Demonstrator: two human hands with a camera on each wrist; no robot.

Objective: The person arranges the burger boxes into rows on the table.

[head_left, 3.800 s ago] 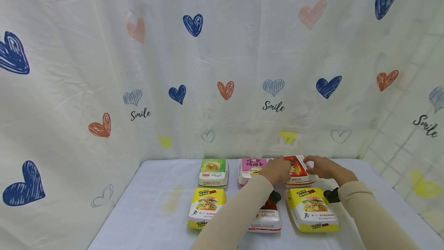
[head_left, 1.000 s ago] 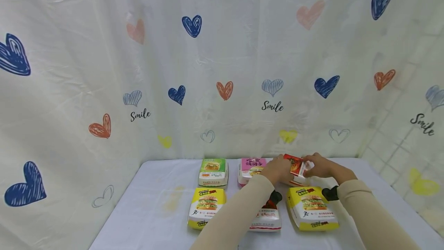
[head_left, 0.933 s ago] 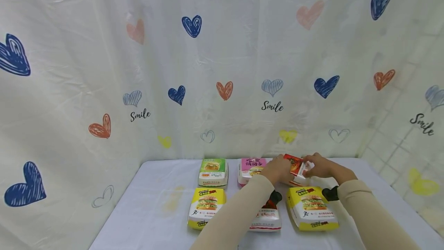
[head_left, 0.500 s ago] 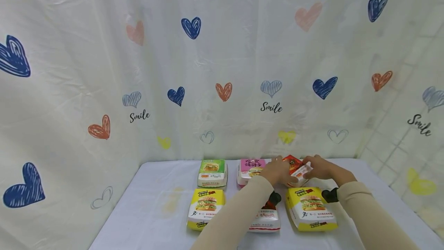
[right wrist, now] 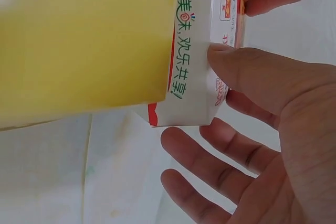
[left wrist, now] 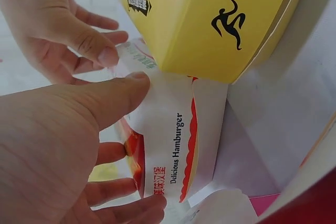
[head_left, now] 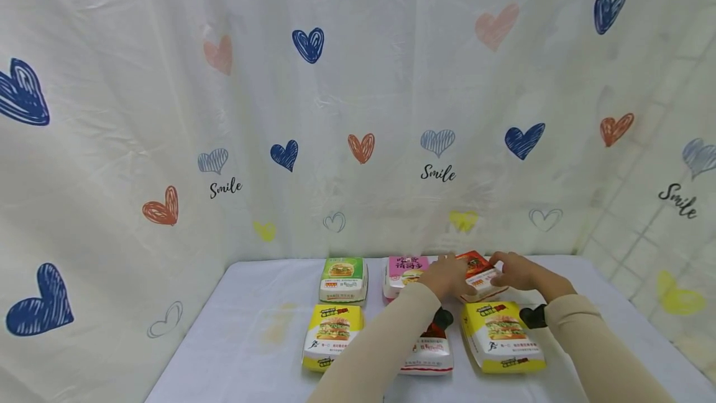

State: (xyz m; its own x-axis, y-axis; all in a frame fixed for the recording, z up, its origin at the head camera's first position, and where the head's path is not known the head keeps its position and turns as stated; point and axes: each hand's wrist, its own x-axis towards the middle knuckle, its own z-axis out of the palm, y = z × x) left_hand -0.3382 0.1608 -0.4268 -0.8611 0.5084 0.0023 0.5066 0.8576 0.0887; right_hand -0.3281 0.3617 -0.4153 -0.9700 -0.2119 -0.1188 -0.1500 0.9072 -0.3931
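A red-and-white hamburger box (head_left: 483, 282) is at the back right of the table, turned at a slant between both hands. My left hand (head_left: 445, 276) holds its left part; in the left wrist view the thumb lies on the white side of the hamburger box (left wrist: 167, 129) and the fingers reach over the red top. My right hand (head_left: 521, 271) holds the right part; in the right wrist view its thumb presses an upper edge of the hamburger box (right wrist: 194, 77), with the other fingers spread around the corner. The hands and sleeves hide part of it.
Around it stand a pink box (head_left: 407, 269), a green box (head_left: 342, 275), two yellow burger boxes (head_left: 334, 331) (head_left: 503, 338) and another red-and-white box (head_left: 427, 356), partly behind the left forearm. A curtain with hearts (head_left: 358, 198) hangs behind the white table (head_left: 240, 328).
Between my hands the red-and-white hamburger box has turned, and its white printed panel has come more into view towards the front. Both hands stay nearly in place; the other boxes have not moved.
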